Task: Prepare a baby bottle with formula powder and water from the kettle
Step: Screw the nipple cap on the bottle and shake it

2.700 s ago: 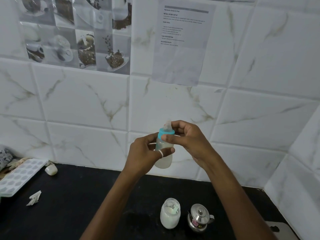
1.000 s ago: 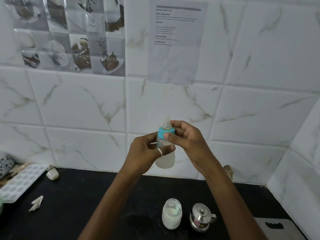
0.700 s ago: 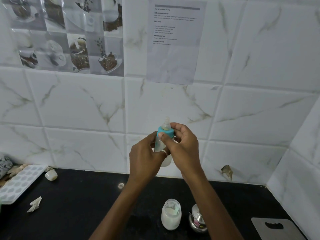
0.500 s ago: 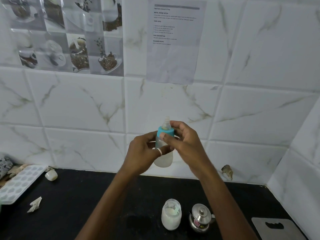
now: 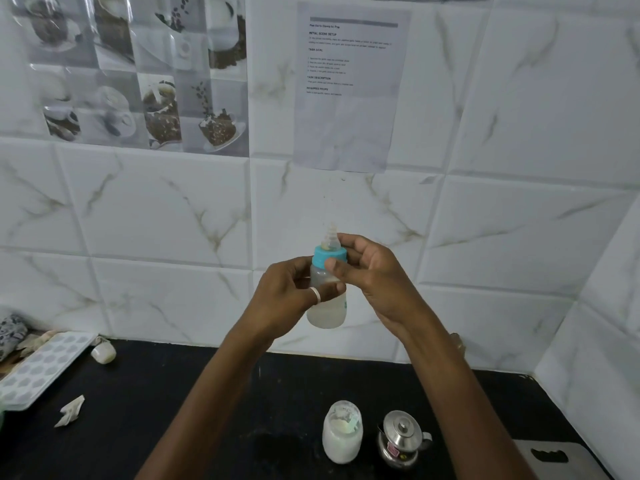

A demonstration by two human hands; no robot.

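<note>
Above the black counter (image 5: 173,410), left hand (image 5: 287,299) grips the upright baby bottle (image 5: 327,306); right hand (image 5: 374,278) pinches its teal collar (image 5: 323,256). Kettle (image 5: 401,434) stands below.

Ice tray (image 5: 41,367), crumpled paper (image 5: 71,410), wall sheet (image 5: 349,88).

Half a second ago the right hand (image 5: 372,285) lay closer over the teal screw collar (image 5: 329,257) of the small clear plastic baby bottle (image 5: 327,299); now its fingers have opened a little, the thumb pressed on the collar's front and the fingertips behind it. A moment before that the right hand had swung across the bottle — it has since turned back out to the right. The left hand (image 5: 287,303) has kept its hold on the bottle's body, though the bottle now sits a touch lower against the wall tiles (image 5: 502,233).
</note>
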